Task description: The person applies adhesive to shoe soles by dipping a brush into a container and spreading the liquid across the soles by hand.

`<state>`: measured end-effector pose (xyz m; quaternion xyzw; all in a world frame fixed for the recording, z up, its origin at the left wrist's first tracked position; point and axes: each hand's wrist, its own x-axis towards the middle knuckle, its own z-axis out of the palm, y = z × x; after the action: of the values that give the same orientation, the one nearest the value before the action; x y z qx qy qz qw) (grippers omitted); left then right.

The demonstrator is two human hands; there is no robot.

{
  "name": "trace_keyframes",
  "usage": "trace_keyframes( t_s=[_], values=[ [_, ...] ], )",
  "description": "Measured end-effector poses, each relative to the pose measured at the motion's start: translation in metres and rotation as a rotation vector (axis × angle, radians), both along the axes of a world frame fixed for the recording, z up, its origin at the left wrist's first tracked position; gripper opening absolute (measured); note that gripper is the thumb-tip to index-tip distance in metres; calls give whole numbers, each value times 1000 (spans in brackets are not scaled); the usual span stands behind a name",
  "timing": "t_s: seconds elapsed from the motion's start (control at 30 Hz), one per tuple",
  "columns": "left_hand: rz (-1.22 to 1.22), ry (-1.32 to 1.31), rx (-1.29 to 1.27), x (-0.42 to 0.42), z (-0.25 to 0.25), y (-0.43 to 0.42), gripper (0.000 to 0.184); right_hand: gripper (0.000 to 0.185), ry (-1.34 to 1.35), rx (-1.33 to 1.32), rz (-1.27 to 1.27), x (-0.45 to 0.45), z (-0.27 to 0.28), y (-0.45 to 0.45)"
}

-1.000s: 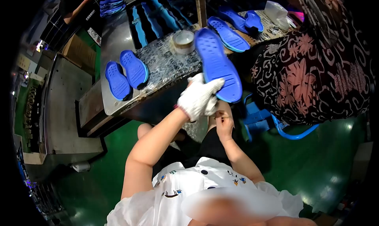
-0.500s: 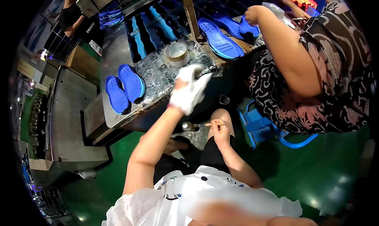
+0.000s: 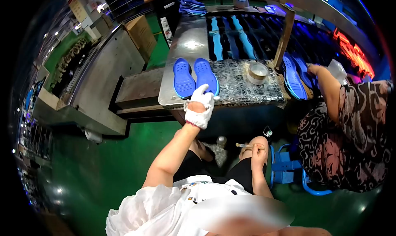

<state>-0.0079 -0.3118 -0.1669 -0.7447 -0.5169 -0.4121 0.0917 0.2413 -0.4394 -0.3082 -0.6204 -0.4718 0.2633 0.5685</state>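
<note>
My left hand (image 3: 199, 109), in a white glove with bare skin showing at the back, reaches to the near end of the right-hand blue shoe sole (image 3: 203, 73). Its fingers are apart and overlap the sole's near edge; whether they press on it I cannot tell. A second blue shoe sole (image 3: 183, 76) lies flat beside it on the metal tabletop. Bare and closed, my right hand (image 3: 258, 154) holds a small brush (image 3: 244, 145) above my right knee, bristles pointing left.
A round, tape-like tub (image 3: 257, 73) stands on the film-covered table edge (image 3: 235, 85). Behind it, blue strips (image 3: 243, 38) lie in rows. A wooden post (image 3: 285, 38) rises at the right. Beside me sits a person in a patterned garment (image 3: 330, 145), near more soles (image 3: 293, 77).
My left hand has moved from near the tub leftward to the right-hand sole. My right hand still holds the brush, now more to the right. The camera view has turned left.
</note>
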Motion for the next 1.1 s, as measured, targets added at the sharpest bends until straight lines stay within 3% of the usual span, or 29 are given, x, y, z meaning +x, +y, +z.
trace_keyframes(
  t_s=[0.07,0.13,0.17,0.2,0.27,0.37,0.4,0.47,0.5,0.53,0.6,0.67,0.73,0.8,0.83,0.87,0.9,1.0,1.1],
  values=[
    [22,-230,-36,3,-9,-26,12,17,-60,-35,4,4,-1,-2],
    [126,-211,94,1,4,-57,9,18,-112,-73,14,8,-3,-1],
    [41,-862,-442,5,13,-76,12,18,-78,-52,14,9,-6,0],
    [80,-940,-626,-2,12,-82,18,18,-42,-31,19,9,-11,1],
    [56,-1442,-620,-3,17,-90,26,19,-91,-91,9,13,-20,3],
    [-77,-1722,-777,-16,22,-80,32,21,-88,-86,19,8,-7,1],
    [-123,-1773,-887,-20,23,-76,32,23,-72,-52,28,7,-6,1],
    [-112,-1603,-1044,-19,16,-60,30,23,-71,-53,36,7,-2,1],
    [-54,-1779,-1142,-11,34,-62,30,24,-81,-67,15,7,-1,0],
    [-137,-1756,-1261,-16,33,-59,30,24,-86,-70,30,9,-4,-1],
    [-286,-1965,-1220,-10,34,-58,28,28,-110,-112,-8,13,-9,0],
    [-637,-2106,-1392,-14,34,-65,26,29,-110,-100,2,13,-6,-2],
    [-407,-2049,-1121,6,56,-79,23,29,-96,-120,-6,11,5,-4],
    [-598,-1936,-1104,1,52,-82,15,27,-168,-39,-29,16,7,-5],
    [-563,-1873,-1138,-3,46,-82,14,26,-92,22,-47,20,0,-1],
    [-538,-1803,-1184,-6,48,-84,14,23,-89,-12,-29,17,21,-3],
    [-429,-1811,-1145,-5,52,-85,15,21,79,-54,-28,12,43,-5],
    [-126,-1847,-965,8,74,-91,13,16,58,160,-72,3,88,-4],
    [-134,-1706,-789,12,63,-93,8,14,27,340,-57,-15,141,-14]
  ],
)
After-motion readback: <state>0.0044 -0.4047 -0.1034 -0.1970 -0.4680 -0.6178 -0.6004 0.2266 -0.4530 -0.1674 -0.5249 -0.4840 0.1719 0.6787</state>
